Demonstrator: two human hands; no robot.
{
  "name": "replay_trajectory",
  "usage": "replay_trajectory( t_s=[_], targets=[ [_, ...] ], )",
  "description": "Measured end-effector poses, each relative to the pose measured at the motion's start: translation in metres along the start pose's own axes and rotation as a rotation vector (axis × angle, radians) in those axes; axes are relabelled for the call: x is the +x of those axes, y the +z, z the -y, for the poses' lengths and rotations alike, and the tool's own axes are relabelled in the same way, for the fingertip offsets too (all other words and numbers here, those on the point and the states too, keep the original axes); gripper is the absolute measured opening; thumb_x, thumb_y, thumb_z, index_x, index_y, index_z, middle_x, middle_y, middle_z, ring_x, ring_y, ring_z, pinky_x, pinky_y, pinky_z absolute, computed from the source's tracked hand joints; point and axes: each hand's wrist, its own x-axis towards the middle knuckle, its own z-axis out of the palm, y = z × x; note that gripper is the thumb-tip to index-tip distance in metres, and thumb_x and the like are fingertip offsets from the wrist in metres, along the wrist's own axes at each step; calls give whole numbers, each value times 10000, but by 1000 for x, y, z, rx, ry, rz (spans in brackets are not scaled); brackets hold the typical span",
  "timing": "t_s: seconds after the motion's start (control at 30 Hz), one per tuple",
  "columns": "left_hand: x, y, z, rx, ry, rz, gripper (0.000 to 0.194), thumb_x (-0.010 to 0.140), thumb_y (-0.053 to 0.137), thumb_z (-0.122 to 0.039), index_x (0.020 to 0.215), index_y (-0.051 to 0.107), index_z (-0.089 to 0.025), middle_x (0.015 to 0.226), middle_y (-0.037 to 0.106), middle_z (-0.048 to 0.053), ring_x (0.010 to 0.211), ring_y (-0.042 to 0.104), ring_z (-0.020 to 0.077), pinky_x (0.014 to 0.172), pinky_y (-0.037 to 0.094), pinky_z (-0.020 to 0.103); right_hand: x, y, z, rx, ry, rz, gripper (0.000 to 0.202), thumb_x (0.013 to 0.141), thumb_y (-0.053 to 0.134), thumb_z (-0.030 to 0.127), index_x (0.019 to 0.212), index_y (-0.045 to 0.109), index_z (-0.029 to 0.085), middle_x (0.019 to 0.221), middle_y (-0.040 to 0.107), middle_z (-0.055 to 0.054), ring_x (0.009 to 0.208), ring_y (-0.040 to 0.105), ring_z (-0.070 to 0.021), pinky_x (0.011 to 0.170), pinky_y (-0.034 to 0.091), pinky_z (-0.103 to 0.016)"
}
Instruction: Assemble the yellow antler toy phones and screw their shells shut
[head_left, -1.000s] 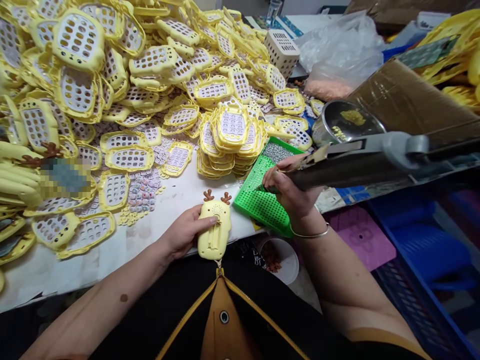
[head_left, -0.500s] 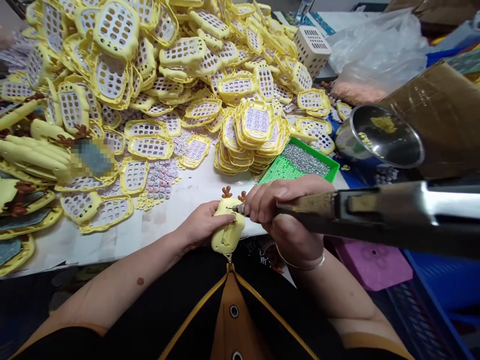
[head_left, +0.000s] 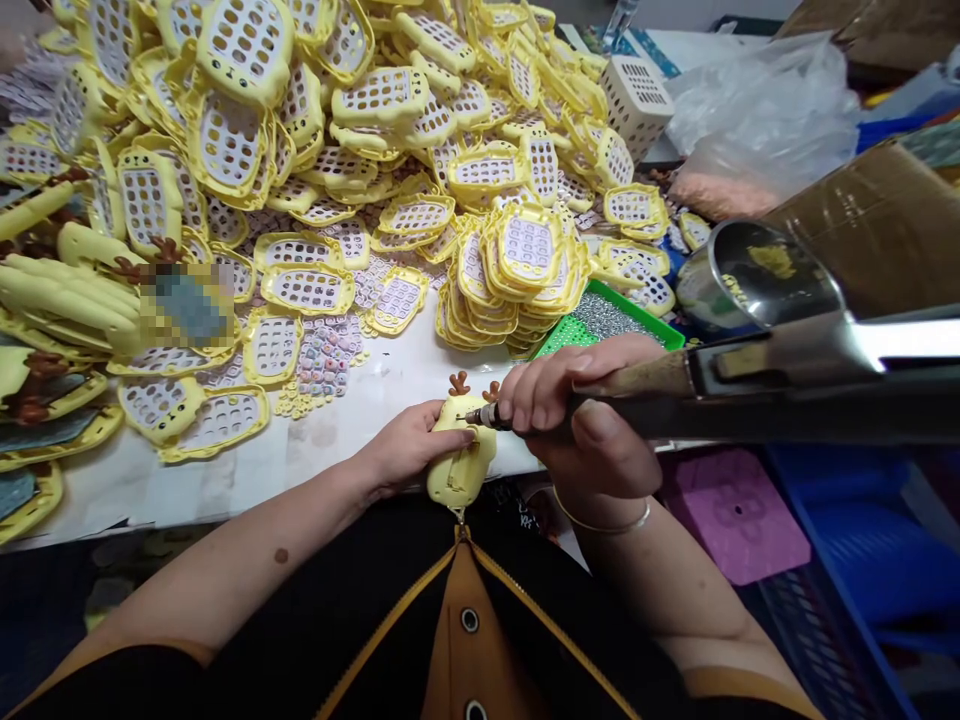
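Note:
My left hand (head_left: 405, 442) is closed around a yellow toy phone casing (head_left: 459, 478), thumb across its back. The casing has brown antlers (head_left: 459, 383) at its far end and a recessed compartment in the lower back. In my right hand (head_left: 551, 388) is a dark power screwdriver (head_left: 757, 388), lying nearly level and reaching in from the right. Its bit points left and meets the casing's back near the upper part, just beyond my left thumb. Whether a screw sits under the tip is too small to tell. A green tray (head_left: 568, 333) of small metal screws lies beyond my right hand.
A large heap of yellow casing halves (head_left: 382, 95) covers the back of the table. Several more are stacked (head_left: 529, 250) nearer me. Antlered casings (head_left: 67, 300) lie at left. A metal bowl (head_left: 780, 270), a cardboard box (head_left: 877, 230) and a pink stool (head_left: 739, 520) are at right.
The view has shifted slightly, so the table things sit a little further right. Both hands keep their grips, and the screwdriver's tip is still at the casing's back.

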Motion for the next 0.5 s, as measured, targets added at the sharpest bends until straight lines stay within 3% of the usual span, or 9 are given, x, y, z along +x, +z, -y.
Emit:
replay_trajectory(
  t_s=[0.27, 0.5],
  targets=[
    [0, -2, 0, -15, -8, 13, 420, 630, 804, -340, 959, 640, -137, 843, 659, 42, 724, 599, 156, 706, 446, 284, 1, -2, -5, -3, -24, -45, 90, 827, 627, 263, 872, 551, 279, 553, 488, 72, 445, 503, -110, 433, 467, -268],
    [3, 0, 2, 49, -34, -2, 278, 604, 793, -329, 739, 639, -141, 669, 621, 6, 602, 535, 132, 599, 405, 263, -9, 1, -8, -94, 80, 105, 179, 731, 688, 179, 822, 551, 249, 579, 565, 55, 468, 533, -124, 449, 470, -284]
  ],
)
